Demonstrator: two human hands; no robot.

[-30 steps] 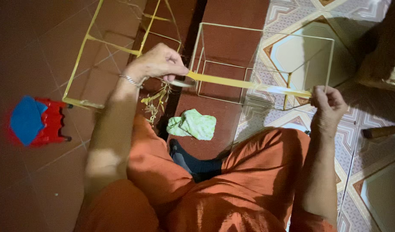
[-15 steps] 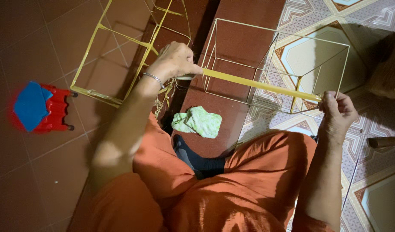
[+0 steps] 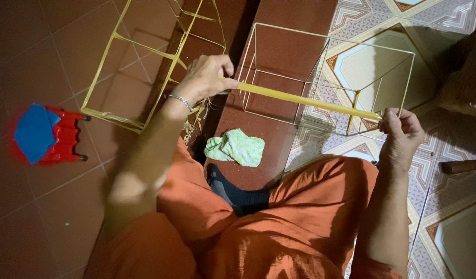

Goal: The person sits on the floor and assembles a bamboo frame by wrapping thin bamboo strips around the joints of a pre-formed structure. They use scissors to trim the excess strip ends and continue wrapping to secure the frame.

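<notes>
Head view: yellow strip [image 3: 307, 101] spanning frame centre, left end pinched in the clenched left hand [image 3: 209, 77], right end grasped by the right hand [image 3: 401, 132], crossing above a thin wire cube frame [image 3: 331, 77], with a yellow frame [image 3: 139, 72] upper left, a green cloth [image 3: 235, 147] below centre, and a red stool [image 3: 49, 135] at left.

No packages, labels, signs or screens show anywhere on the floor in this view.
</notes>
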